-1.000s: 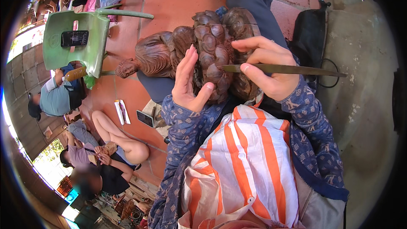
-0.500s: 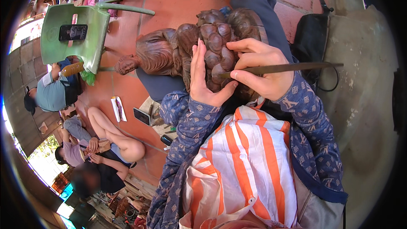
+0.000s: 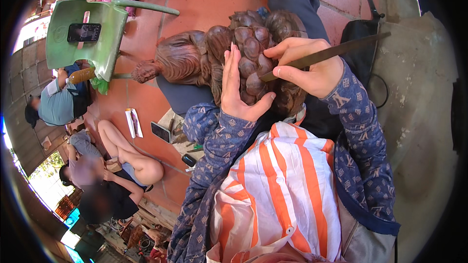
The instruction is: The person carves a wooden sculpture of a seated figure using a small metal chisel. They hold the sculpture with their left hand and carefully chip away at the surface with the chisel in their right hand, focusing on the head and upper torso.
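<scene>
A dark brown carved wooden statue [image 3: 181,62] lies across my lap, its head toward the left and its rounded, lumpy base toward the right. My left hand [image 3: 237,87] rests against the carving with fingers stretched out and thumb apart. In my right hand [image 3: 307,65] is a long flat metal file [image 3: 336,53], pinched between thumb and fingers. Its tip touches the rounded lobes near my left thumb, while the other end slants up to the right past my wrist. My right fingertips also touch the wood.
A green plastic chair [image 3: 111,31] bearing a phone [image 3: 84,32] stands at the left. Another phone [image 3: 161,132] and small items lie on the tiled floor [image 3: 168,182]. Several people sit at the left. A black bag [image 3: 353,39] lies at the right.
My right hand has shifted slightly up and right. The file has tilted more steeply, its far end rising, and its tip sits a little higher on the lobes. My left hand stays nearly still.
</scene>
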{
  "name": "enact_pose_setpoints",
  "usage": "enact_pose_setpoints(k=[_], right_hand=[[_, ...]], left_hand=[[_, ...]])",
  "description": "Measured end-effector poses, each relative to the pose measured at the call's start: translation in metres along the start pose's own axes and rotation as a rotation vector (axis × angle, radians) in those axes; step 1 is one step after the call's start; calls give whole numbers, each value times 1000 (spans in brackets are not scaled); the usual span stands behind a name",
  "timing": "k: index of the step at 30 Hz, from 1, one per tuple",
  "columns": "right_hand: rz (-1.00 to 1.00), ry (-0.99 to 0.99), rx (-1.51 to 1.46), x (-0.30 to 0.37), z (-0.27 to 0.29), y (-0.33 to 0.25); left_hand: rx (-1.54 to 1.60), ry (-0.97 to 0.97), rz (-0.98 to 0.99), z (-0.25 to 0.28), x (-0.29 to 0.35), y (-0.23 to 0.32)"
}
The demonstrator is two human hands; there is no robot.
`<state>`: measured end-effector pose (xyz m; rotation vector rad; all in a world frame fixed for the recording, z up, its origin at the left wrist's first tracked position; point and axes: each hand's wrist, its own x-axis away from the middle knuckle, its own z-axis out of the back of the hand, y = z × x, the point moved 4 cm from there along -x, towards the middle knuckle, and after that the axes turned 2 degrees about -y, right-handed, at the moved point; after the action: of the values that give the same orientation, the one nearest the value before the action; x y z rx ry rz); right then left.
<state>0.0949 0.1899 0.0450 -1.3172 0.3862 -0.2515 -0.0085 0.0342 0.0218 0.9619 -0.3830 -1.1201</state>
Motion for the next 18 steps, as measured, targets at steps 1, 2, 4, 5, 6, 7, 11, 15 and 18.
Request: enact_pose_setpoints(k=[1, 2, 4, 5, 6, 7, 11, 15, 18], right_hand=[[-36, 5, -34, 0, 1, 2], [16, 5, -13, -1, 1, 0], [117, 3, 24, 0, -1, -2], [116, -6, 66, 0, -2, -5], [111, -15, 111, -1, -3, -10], [107, -23, 155, -1, -4, -13], [-23, 21, -22, -2, 1, 2], [26, 26, 68, 0, -3, -7], [-9, 62, 4, -2, -4, -6]], left_hand=[[14, 2, 6, 0, 0, 0], [7, 5, 0, 0, 1, 0], [-8, 9, -7, 0, 3, 0], [-12, 11, -11, 1, 2, 0], [-12, 12, -16, 0, 1, 0], [-12, 13, -20, 0, 0, 0], [7, 5, -7, -1, -1, -1], [12, 26, -20, -1, 1, -1], [34, 31, -7, -1, 3, 1]])
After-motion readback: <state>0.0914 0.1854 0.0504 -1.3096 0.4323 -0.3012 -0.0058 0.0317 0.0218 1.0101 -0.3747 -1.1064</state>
